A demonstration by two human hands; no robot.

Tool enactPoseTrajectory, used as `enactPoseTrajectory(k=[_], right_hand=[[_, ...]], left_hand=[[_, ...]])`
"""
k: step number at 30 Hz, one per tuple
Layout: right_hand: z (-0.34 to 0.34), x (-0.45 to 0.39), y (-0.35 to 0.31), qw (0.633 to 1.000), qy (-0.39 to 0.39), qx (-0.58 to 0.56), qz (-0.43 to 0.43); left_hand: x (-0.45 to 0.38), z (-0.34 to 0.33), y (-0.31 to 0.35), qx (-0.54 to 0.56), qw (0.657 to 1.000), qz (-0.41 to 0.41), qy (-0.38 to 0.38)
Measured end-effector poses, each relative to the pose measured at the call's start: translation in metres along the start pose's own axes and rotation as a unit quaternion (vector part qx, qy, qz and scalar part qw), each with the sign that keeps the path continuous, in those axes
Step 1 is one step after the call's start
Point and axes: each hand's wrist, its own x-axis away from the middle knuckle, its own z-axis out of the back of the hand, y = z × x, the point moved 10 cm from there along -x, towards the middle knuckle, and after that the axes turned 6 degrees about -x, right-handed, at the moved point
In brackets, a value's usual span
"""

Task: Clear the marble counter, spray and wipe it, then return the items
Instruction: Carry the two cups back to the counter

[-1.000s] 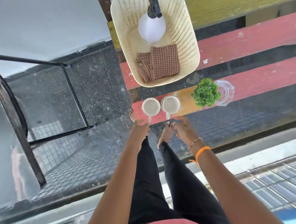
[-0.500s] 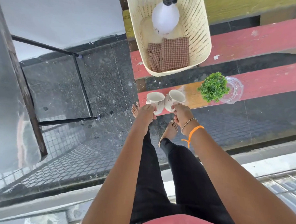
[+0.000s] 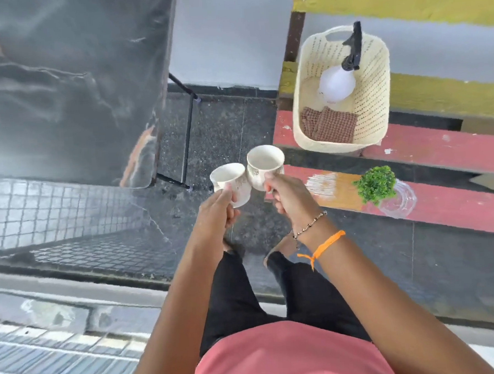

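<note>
I hold two white patterned cups in the air above the dark floor. My left hand (image 3: 216, 210) grips the left cup (image 3: 231, 184) and my right hand (image 3: 287, 194) grips the right cup (image 3: 264, 164). The two cups touch side by side. The dark marble counter (image 3: 63, 90) fills the upper left, glossy and bare. A small green plant (image 3: 376, 183) in a clear glass dish (image 3: 402, 204) stands on the red bench (image 3: 456, 213) to the right. Behind it a cream plastic basket (image 3: 378, 94) holds a white spray bottle (image 3: 337, 86) and a checked cloth (image 3: 330, 125).
The counter rests on a thin black metal frame (image 3: 187, 132) near the grey wall. Yellow and red bench planks run along the right. My bare feet (image 3: 283, 248) stand on the speckled dark floor; a grey ledge (image 3: 74, 304) and tiles lie behind me.
Both hands closed on the two cups on the bench and lifted them off it, carrying them left toward the counter. The view swung left, bringing the marble counter into sight.
</note>
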Motion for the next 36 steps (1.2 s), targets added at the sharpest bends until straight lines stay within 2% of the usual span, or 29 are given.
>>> enactPoseTrajectory(k=[3, 8, 15, 20, 28, 36], right_hand=[[-0.053, 0.017, -0.026, 0.996, -0.042, 0.050, 0.056], [-0.153, 0.039, -0.049, 0.990, -0.085, 0.070, 0.090], [-0.332, 0.077, -0.051, 0.978, -0.173, 0.041, 0.113], [-0.428, 0.089, -0.055, 0.971, -0.202, 0.028, 0.127], [-0.546, 0.066, -0.086, 0.962, -0.212, 0.037, 0.167], [-0.660, -0.001, -0.136, 0.964, -0.193, 0.044, 0.175]], left_hand=[[0.017, 0.047, 0.014, 0.064, 0.997, -0.036, 0.038], [0.042, 0.147, 0.033, 0.122, 0.984, -0.103, 0.077], [0.071, 0.325, 0.035, 0.149, 0.966, -0.136, 0.163], [0.077, 0.416, 0.045, 0.156, 0.953, -0.147, 0.214], [0.047, 0.523, 0.073, 0.174, 0.937, -0.178, 0.246], [-0.031, 0.633, 0.126, 0.140, 0.944, -0.127, 0.272]])
